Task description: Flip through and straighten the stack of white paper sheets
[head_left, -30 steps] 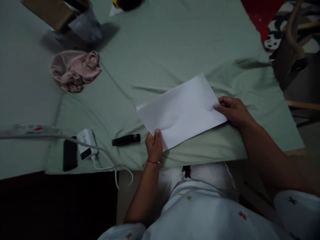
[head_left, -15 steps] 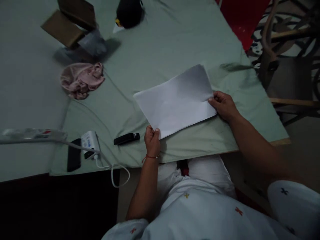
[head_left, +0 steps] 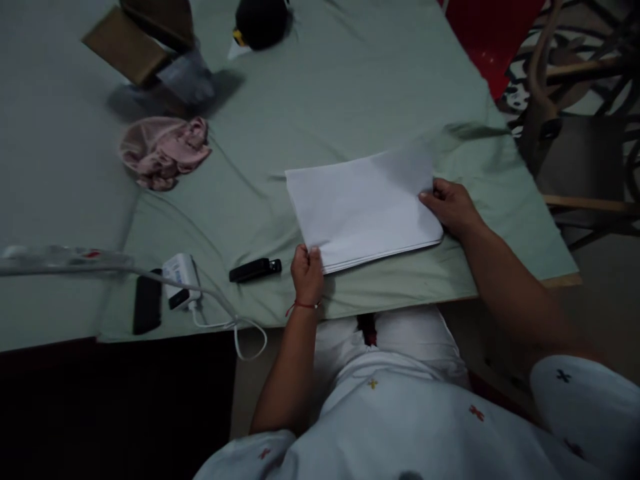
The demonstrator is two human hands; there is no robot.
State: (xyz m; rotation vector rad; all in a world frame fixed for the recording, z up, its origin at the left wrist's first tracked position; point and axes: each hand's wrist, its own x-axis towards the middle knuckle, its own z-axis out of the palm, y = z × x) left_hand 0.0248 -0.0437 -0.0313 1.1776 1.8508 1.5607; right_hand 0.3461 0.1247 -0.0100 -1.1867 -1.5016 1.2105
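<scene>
A stack of white paper sheets is held over the front part of the table, its near edges slightly fanned apart. My left hand grips the near left corner, thumb on top. At the right side, my right hand pinches the sheets between thumb and fingers; the fingers beneath are partly hidden. Just left of my left hand lies a black stapler, apart from the paper.
On the green-covered table lie a pink cloth, a white power adapter with cable and a black phone. Farther back are an open cardboard box and a black cap. A chair stands at right.
The paper stack has turned slightly and shifted right, with its far edge now more level. Its near edges show more separate layers. Both hands keep hold of it.
</scene>
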